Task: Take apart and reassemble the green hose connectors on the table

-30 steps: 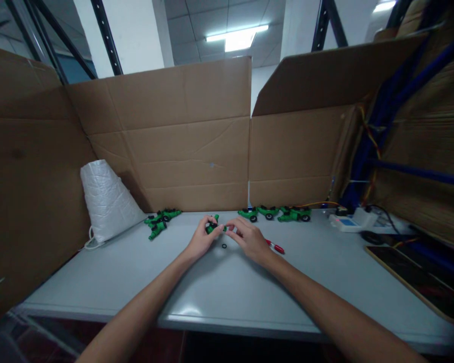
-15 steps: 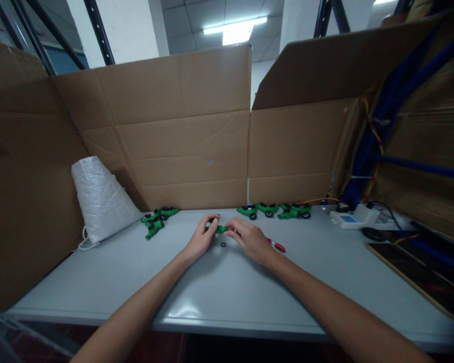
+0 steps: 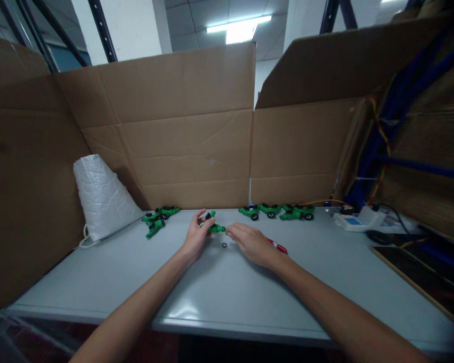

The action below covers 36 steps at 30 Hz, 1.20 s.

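Observation:
Near the table's middle, my left hand (image 3: pixel 197 236) is closed around a green plastic fitting with black parts (image 3: pixel 216 229), its narrow end pointing right. The fingers cover part of it. Just off that end, my right hand (image 3: pixel 251 243) has its thumb and fingertips pinched together; whatever may be between them is too small to make out. A small black ring (image 3: pixel 224 245) lies on the table below the fitting. Beside my right wrist rests a red-handled tool (image 3: pixel 277 246), partly covered by the forearm.
Several similar green fittings lie at the back left (image 3: pixel 156 222) and others at the back right (image 3: pixel 293 212). A white wrapped bundle (image 3: pixel 104 201) stands at left. A power strip (image 3: pixel 353 222) and a dark panel (image 3: pixel 419 282) are at right. Cardboard walls (image 3: pixel 185 146) enclose the grey table (image 3: pixel 230 302).
My left hand has shifted slightly left with the green fitting. A gap now shows between the fitting's narrow end and my right fingertips, which were on it before. The view has shifted a little.

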Each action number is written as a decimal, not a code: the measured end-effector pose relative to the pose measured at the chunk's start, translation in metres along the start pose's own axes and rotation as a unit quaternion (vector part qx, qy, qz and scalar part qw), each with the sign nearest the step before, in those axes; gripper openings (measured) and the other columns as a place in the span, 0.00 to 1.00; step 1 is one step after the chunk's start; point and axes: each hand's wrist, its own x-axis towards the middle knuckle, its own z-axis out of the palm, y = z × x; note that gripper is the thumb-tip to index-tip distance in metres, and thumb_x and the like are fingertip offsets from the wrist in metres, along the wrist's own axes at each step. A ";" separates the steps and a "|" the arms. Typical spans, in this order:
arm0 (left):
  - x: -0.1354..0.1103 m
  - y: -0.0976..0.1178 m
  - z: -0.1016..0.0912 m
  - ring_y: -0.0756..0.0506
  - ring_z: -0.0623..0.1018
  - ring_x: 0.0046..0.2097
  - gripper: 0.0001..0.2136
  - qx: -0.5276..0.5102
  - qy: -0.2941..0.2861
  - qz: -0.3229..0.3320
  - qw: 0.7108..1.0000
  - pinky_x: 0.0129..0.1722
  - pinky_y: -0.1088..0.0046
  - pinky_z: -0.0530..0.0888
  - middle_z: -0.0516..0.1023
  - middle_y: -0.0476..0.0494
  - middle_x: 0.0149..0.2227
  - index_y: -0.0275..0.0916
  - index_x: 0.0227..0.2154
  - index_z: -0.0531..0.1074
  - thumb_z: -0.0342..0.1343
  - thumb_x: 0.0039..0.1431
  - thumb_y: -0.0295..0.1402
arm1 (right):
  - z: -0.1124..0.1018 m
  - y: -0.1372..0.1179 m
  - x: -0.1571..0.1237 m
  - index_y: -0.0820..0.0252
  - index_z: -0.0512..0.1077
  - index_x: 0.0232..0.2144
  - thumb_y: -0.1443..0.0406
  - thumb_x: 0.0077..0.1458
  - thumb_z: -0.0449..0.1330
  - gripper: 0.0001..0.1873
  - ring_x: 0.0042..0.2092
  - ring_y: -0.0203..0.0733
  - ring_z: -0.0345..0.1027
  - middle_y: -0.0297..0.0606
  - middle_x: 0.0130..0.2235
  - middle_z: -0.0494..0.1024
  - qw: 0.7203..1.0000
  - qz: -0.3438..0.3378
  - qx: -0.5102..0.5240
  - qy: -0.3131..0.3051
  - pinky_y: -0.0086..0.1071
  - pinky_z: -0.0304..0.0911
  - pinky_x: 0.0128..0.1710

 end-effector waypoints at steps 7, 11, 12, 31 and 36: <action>0.013 -0.007 -0.014 0.45 0.81 0.43 0.33 0.050 0.062 0.043 0.996 0.39 0.72 0.78 0.76 0.36 0.50 0.37 0.57 0.70 0.73 0.52 0.44 | 0.003 -0.006 -0.005 0.49 0.71 0.61 0.63 0.73 0.53 0.18 0.54 0.52 0.64 0.44 0.54 0.75 0.995 -0.044 -0.029 -0.082 0.44 0.59 0.55; 0.013 -0.009 -0.017 0.46 0.81 0.40 0.35 0.079 0.056 0.075 0.993 0.34 0.74 0.78 0.75 0.37 0.51 0.41 0.59 0.69 0.74 0.50 0.44 | 0.005 -0.003 -0.004 0.51 0.75 0.55 0.64 0.74 0.52 0.15 0.52 0.51 0.62 0.43 0.51 0.76 0.993 -0.054 -0.023 -0.103 0.43 0.58 0.54; 0.012 -0.011 -0.017 0.47 0.81 0.39 0.36 0.085 0.054 0.079 0.992 0.32 0.75 0.77 0.74 0.38 0.51 0.42 0.60 0.68 0.74 0.50 0.43 | 0.006 -0.001 -0.003 0.53 0.76 0.52 0.64 0.74 0.52 0.14 0.52 0.50 0.62 0.42 0.50 0.76 0.993 -0.054 -0.019 -0.101 0.42 0.58 0.54; 0.007 -0.009 -0.015 0.48 0.78 0.35 0.25 0.182 -0.075 0.049 0.979 0.21 0.80 0.72 0.76 0.39 0.49 0.38 0.50 0.74 0.69 0.55 0.48 | 0.003 -0.002 0.005 0.55 0.64 0.39 0.66 0.71 0.52 0.05 0.44 0.48 0.66 0.40 0.41 0.73 0.991 0.057 0.092 0.079 0.38 0.61 0.45; -0.004 0.001 -0.008 0.47 0.77 0.35 0.20 0.245 -0.136 0.101 0.954 0.32 0.73 0.75 0.80 0.39 0.47 0.38 0.48 0.78 0.67 0.59 0.46 | 0.015 0.006 0.013 0.55 0.65 0.37 0.63 0.69 0.54 0.05 0.38 0.42 0.66 0.33 0.35 0.71 0.955 0.113 0.238 0.137 0.34 0.59 0.39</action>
